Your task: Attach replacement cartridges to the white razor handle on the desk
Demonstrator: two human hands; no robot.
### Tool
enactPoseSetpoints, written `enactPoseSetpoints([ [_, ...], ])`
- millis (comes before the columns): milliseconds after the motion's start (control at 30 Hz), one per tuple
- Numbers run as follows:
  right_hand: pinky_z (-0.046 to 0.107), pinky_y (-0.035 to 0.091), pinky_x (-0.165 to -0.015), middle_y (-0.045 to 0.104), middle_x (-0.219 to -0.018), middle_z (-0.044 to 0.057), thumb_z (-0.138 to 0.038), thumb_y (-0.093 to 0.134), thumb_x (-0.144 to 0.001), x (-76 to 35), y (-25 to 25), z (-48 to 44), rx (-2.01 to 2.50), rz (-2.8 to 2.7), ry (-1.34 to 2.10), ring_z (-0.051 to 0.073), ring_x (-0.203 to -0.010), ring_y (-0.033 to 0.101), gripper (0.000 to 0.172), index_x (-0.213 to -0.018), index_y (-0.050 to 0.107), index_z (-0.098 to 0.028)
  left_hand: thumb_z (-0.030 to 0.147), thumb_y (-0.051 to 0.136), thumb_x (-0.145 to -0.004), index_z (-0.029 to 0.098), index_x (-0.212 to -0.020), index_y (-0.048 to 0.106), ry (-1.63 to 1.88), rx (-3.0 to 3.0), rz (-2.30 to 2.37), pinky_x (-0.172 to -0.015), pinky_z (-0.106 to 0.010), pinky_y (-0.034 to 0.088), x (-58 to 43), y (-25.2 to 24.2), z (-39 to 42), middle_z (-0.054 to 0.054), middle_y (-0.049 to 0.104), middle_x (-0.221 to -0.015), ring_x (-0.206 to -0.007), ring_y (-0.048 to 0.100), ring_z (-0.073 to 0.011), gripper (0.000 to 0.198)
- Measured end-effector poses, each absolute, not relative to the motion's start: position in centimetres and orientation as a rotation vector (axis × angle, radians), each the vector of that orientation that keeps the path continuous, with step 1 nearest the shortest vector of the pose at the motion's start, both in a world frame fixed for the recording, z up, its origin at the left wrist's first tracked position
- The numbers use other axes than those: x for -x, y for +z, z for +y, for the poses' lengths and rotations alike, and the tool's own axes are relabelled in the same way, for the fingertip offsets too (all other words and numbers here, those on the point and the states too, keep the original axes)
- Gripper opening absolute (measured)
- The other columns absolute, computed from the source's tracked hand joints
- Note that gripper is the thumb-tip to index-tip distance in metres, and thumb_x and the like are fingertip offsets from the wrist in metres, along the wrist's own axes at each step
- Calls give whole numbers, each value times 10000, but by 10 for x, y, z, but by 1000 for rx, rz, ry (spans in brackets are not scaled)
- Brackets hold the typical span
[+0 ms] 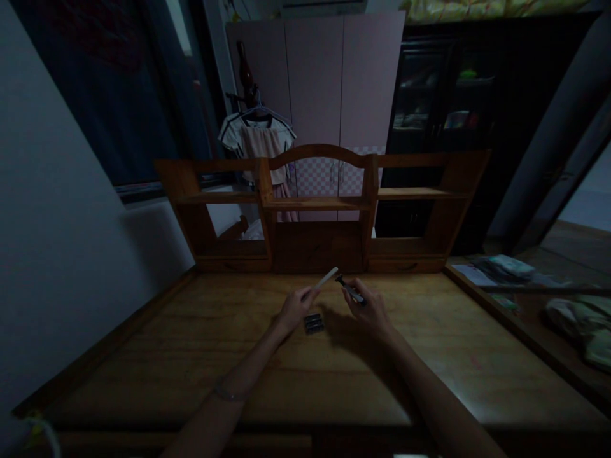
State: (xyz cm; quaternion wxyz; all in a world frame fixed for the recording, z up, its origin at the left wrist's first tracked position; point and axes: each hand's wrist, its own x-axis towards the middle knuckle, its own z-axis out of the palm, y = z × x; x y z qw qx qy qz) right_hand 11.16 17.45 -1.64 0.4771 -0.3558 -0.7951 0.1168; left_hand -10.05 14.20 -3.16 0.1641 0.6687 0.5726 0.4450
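Note:
My left hand (296,309) is closed around one end of a slim whitish stick (327,278), which points up and to the right. Its exact kind is hard to make out in the dim light. My right hand (370,306) grips a razor (352,292) with a grey and black handle, its small dark head turned toward the stick's tip. The two objects are close, with a small gap between them. Below, between my hands, a small dark pack of what look like razor cartridges (314,323) lies on the wooden desk (200,343).
A wooden shelf unit (317,203) stands along the desk's back edge. A wall (86,210) borders the left side. Beyond are a pink wardrobe (315,83) and hanging clothes (262,140). Off the right edge lie papers and a cloth-like heap (589,324).

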Motion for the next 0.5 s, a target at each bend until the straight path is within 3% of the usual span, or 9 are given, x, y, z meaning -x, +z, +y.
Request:
enactPoseSetpoints([
  [500,228,436,-594,678,-821,38,-348,486,-908,-115,-12,173,854,-1954,274,167,-701,637,167,-967,582,-225,526,404,-884,137,-753,631,1257,-1930,1585,-581,-211,331,101,-34,144,10,573,-670,-635,497,-125,470],
])
